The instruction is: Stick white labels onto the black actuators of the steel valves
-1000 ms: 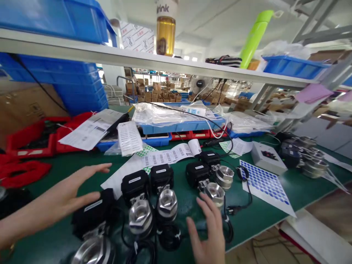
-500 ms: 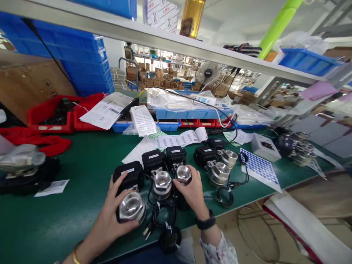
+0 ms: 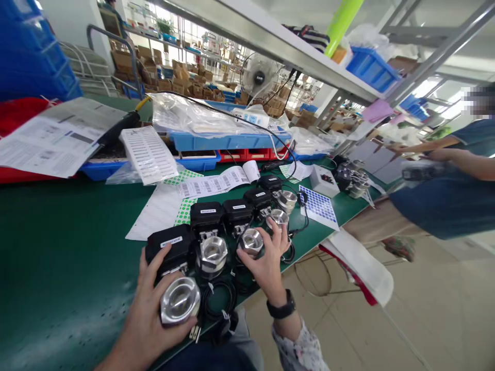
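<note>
My left hand (image 3: 152, 309) is wrapped round the nearest motorized ball valve, its fingers on the black actuator box (image 3: 170, 246) and its thumb along the steel hex body (image 3: 181, 300). Beside it stands a second valve with a steel body (image 3: 213, 255), which neither hand grips. My right hand (image 3: 270, 257) closes thumb and fingers round the steel body of a third valve (image 3: 251, 242). Two more valves, one with a steel body (image 3: 279, 219) and one behind it (image 3: 288, 200), continue the row. A coiled black cable (image 3: 220, 301) with a plug lies in front.
Behind the row lie barcode label sheets (image 3: 212, 185) and a blue-dot sticker sheet (image 3: 319, 206). Blue trays (image 3: 232, 141) line the bench back, under a shelf (image 3: 286, 46). More valves (image 3: 353, 178) sit far right, near a person in blue (image 3: 456, 190).
The view has swung right, bringing another person into sight. The valve in my right hand now sits closer to the pair on its right. Both hands keep their hold.
</note>
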A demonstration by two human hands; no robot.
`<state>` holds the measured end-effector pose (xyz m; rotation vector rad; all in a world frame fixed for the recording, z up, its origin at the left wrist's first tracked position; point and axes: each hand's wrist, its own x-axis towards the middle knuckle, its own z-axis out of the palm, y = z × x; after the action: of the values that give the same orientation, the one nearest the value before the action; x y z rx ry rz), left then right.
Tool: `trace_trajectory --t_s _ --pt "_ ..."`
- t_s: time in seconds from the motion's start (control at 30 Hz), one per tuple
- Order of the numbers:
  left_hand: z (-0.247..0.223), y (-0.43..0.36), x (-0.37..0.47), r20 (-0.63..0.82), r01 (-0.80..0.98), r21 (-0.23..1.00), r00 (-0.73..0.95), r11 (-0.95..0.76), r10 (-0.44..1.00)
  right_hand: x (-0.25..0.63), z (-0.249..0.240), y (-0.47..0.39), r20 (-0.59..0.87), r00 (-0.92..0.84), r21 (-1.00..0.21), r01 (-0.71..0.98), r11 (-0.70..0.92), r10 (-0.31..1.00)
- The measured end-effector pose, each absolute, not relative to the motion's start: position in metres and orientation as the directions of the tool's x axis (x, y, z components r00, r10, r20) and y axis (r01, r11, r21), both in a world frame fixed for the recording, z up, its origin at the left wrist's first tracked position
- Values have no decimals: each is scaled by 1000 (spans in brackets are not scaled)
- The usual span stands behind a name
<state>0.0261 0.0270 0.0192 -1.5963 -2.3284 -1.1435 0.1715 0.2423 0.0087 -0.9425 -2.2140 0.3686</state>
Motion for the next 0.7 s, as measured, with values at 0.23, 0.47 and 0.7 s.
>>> trace_trajectory --t_s 0.23,0.47,0.7 --pt "16 56 38 443 843 506 -433 180 785 198 -4 285 502 -505 -508 485 712 702" --pt "15 87 50 414 834 512 -451 208 791 205 -9 315 531 -508 -566 382 731 678" --pt "11 131 61 460 860 479 -417 176 784 219 -19 362 543 -529 -598 301 742 652"
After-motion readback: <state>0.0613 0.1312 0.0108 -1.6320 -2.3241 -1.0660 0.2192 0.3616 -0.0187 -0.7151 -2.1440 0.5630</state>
